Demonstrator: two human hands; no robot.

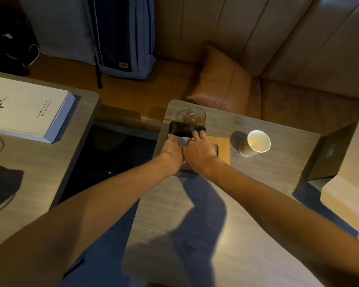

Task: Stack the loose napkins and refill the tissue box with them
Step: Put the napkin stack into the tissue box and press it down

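The bench (195, 214) was matt grey wood grain; the tissue box (184, 128) dark, faintly glossy; the cup (255, 144) paper; the cushion (220, 79) smooth tan leather.

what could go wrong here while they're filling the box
1. The glass stands just behind the box, near the far corner of the table; a forward shove could knock it off.
2. The cup stands just right of the right hand; a sideways sweep could tip it.
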